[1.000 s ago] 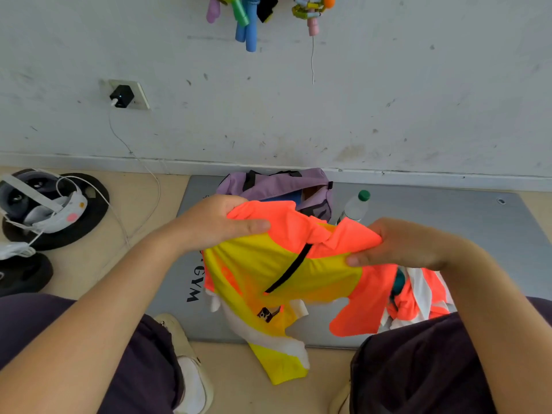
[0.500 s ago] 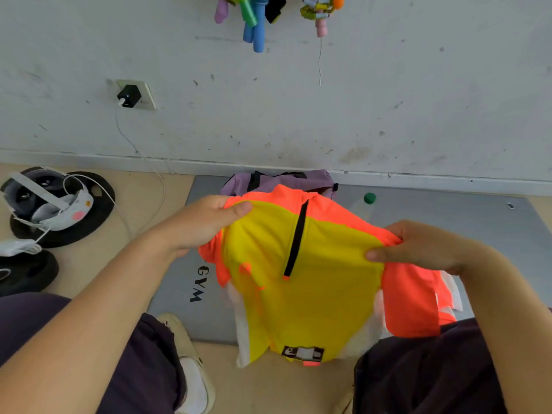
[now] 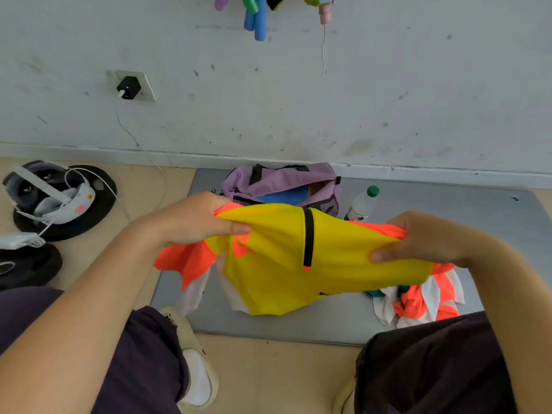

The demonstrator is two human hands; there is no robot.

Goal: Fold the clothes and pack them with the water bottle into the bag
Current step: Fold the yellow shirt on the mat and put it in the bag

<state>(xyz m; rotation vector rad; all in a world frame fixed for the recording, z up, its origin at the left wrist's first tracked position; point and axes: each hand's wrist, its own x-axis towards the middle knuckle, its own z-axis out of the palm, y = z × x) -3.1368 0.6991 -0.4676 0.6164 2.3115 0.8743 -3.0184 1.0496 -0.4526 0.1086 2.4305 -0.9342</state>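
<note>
A yellow and orange jersey [image 3: 277,258] with a short black zip hangs in the air over the grey mat [image 3: 478,210]. My left hand [image 3: 197,219] pinches its left shoulder and my right hand [image 3: 418,237] pinches its right shoulder. Behind it, against the wall, the purple bag [image 3: 286,183] stands open with something blue inside. A clear water bottle [image 3: 363,204] with a green cap stands just right of the bag. More orange and white clothes [image 3: 418,300] lie crumpled on the mat by my right knee.
A white headset [image 3: 50,195] with a cable sits on a black weight plate at the left; another plate [image 3: 27,264] lies below it. The cable runs to a wall socket [image 3: 131,86]. Coloured handles [image 3: 257,16] hang from the wall. My knees and shoes fill the foreground.
The jersey went from bunched up to spread between both hands, then its lower part swung away from me and the top edge dropped lower. Both hands kept their grip.
</note>
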